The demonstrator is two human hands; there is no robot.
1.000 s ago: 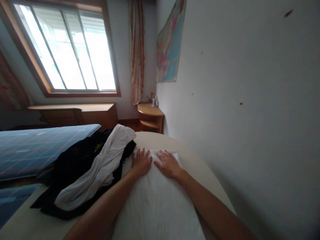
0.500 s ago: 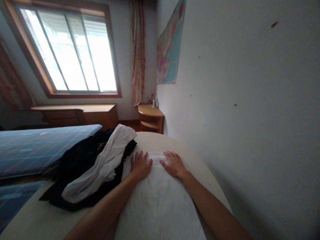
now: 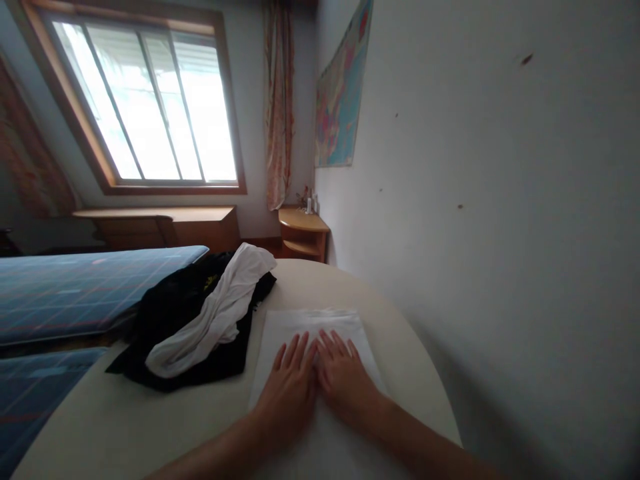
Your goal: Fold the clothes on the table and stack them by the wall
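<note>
A white cloth [image 3: 280,325], spread flat, lies on the pale round-edged table [image 3: 410,373]. My left hand [image 3: 290,380] rests palm down on it with fingers stretched out. Right beside it, my right hand [image 3: 345,380] also lies flat on the cloth, its fingers extended. The two hands meet near the thumbs, in the middle of the cloth. What kind of item the cloth is, I cannot tell; its near part runs under my forearms and is blurred.
Left on the table lie black clothes [image 3: 175,300] with a crumpled white garment [image 3: 220,320] on top. Blue plaid mattresses [image 3: 90,287] border the table's left side. A wall [image 3: 500,267] rises close on the right. A corner shelf [image 3: 303,220] and a desk [image 3: 200,215] stand farther back.
Both hands have slid back toward me and inward from the cloth's far edge, coming together at its middle. The far edge is now uncovered. The view has shifted slightly.
</note>
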